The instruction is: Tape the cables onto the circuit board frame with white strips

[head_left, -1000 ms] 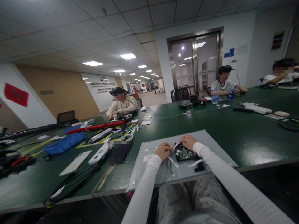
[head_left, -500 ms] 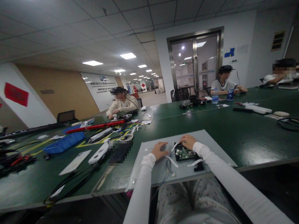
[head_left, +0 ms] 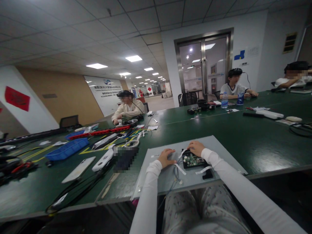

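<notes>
A green circuit board in a black housing point(head_left: 193, 162) lies on a grey panel point(head_left: 156, 175) at the table's front edge. My right hand point(head_left: 196, 148) is bent over its far edge, fingers curled onto the housing; the fingertips are partly hidden. To the left, my left hand point(head_left: 166, 158) hovers over or rests on the panel, thumb and fingers apart, with the thumb near a thin cable bundle point(head_left: 176, 172). White strips point(head_left: 179, 169) lie beside the board, and one passes near my right fingertips. A small black part point(head_left: 207, 174) sits to the board's near right.
Left of the panel lie a dark pouch point(head_left: 125, 159), a white device point(head_left: 103, 160), a phone point(head_left: 79, 169) and a blue tray point(head_left: 67, 149). Cables hang over the table edge. Several people sit across the table, with water bottles point(head_left: 224, 100) near one.
My left hand has shifted very slightly, its thumb now lower, close to the cables. My right hand and the board stay in place.
</notes>
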Available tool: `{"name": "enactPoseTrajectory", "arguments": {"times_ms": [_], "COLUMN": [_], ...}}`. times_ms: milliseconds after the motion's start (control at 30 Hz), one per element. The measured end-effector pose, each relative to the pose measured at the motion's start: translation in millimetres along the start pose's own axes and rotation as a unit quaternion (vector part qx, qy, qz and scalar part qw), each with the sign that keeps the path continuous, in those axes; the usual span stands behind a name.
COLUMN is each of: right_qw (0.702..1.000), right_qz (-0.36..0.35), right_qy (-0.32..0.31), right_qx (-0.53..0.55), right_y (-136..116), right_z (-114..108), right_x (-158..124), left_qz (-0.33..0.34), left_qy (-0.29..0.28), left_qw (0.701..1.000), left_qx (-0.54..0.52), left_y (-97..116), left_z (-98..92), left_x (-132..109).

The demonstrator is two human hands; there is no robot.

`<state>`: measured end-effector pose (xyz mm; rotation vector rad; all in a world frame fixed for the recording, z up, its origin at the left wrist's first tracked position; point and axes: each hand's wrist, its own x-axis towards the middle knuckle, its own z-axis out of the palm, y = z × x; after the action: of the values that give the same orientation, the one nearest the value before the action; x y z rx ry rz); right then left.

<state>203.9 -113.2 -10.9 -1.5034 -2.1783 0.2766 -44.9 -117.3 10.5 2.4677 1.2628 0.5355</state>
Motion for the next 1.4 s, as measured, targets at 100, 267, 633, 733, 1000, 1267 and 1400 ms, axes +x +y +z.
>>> {"name": "enactPoseTrajectory", "arguments": {"times_ms": [100,267,633,733,1000,1267,1400], "right_qw": [1.0,1.0,1.0,1.0,1.0,1.0,1.0], "right_qz": [-0.001,0.0,-0.007,-0.005,-0.008,-0.012,-0.013], "right_qy": [-0.002,0.002,0.01,0.011,0.013,0.013,0.012], "right_qx": [0.0,0.001,0.016,0.018,0.018,0.017,0.015], "right_y": [0.8,1.2,2.7,2.8,3.2,4.6,4.7], "right_z": [0.8,1.2,3.2,3.0,3.1,3.8,4.5], "right_x": [0.5,1.0,0.7,0.0,1.9,0.8,1.2], "left_qz": [-0.008,-0.011,0.01,-0.024,-0.048,-0.024,-0.026], "left_qy": [0.01,0.025,0.014,0.047,0.086,0.094,0.089], "left_qw": [1.0,0.999,0.994,0.991,0.987,0.985,0.985], "left_qx": [0.003,0.028,0.104,0.124,0.125,0.139,0.145], "left_y": [-3.7,-0.9,63.0,77.9,84.9,93.7,97.0], "left_z": [0.5,-2.2,1.8,12.2,20.9,18.4,17.3], "left_x": [-0.1,0.6,-47.4,-66.3,-78.7,-84.4,-86.2]}}
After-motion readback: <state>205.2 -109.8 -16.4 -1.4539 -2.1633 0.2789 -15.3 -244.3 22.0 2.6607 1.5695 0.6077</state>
